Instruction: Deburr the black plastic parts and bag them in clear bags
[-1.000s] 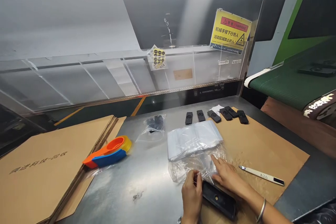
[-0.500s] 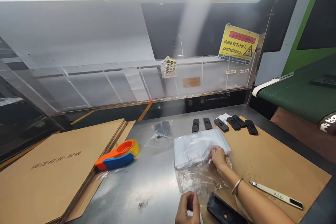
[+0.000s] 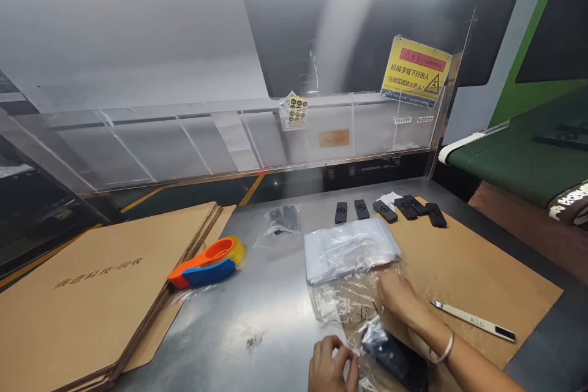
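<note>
My right hand (image 3: 399, 295) is closed, its fingertips partly hidden, with thin clear film showing around them. A clear plastic bag (image 3: 371, 329) stretches from near that hand across a black plastic part (image 3: 397, 362), toward my left hand (image 3: 331, 366). My left hand is at the bottom edge, thumb and fingers pinched on the film. Just beyond my right hand lies a stack of clear plastic bags (image 3: 351, 251), with loose, crumpled film on its near side. The black part is long and rests on brown cardboard.
Several small black parts (image 3: 384, 211) lie behind the bag stack. On the cardboard sheet (image 3: 478, 275) is a pen-shaped cutter (image 3: 473, 320) marked A26. To the left are a tape dispenser (image 3: 206, 264), flattened cartons (image 3: 105, 288) and a bagged black item (image 3: 283, 220). A green conveyor (image 3: 505, 156) stands right.
My right hand has come off the bag stack toward me, and clear film now covers the black part. My left hand has closed its fingers near the film.
</note>
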Demonstrator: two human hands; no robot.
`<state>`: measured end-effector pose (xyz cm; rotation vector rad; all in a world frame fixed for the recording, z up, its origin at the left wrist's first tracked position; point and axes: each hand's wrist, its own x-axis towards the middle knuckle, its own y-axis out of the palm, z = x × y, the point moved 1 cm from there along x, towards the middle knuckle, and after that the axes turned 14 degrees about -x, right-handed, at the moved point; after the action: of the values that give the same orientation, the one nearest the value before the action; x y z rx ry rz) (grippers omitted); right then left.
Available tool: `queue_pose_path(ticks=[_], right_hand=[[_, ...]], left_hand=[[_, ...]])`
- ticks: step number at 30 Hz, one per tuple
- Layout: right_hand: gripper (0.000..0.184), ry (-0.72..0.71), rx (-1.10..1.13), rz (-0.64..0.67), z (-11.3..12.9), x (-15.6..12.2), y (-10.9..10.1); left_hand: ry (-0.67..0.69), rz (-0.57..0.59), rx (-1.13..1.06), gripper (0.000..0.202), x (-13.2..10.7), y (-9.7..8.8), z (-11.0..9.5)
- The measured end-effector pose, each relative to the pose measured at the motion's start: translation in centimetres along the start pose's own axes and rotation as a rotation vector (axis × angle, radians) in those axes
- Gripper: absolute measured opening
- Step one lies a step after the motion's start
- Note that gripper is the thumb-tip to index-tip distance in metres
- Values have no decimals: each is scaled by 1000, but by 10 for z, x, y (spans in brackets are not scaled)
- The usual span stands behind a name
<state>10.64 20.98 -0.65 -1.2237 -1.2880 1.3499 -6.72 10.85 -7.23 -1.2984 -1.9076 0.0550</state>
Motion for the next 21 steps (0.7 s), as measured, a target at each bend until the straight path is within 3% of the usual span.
queue_pose_path(ticks=[4, 9, 14, 21], right_hand=[[29, -21, -55, -49, -21, -53, 3], [26, 27, -95, -63, -31, -105, 35], [23, 62, -25, -109, -33, -121, 65], [29, 71, 219, -148, -64, -145, 62]], left_hand=[[-109, -57, 6, 19, 10, -19, -2], [-99, -115, 45, 9, 11, -27, -7], [-17, -20, 67, 16, -7, -13, -24], [14, 50, 110, 26, -27, -7, -35]])
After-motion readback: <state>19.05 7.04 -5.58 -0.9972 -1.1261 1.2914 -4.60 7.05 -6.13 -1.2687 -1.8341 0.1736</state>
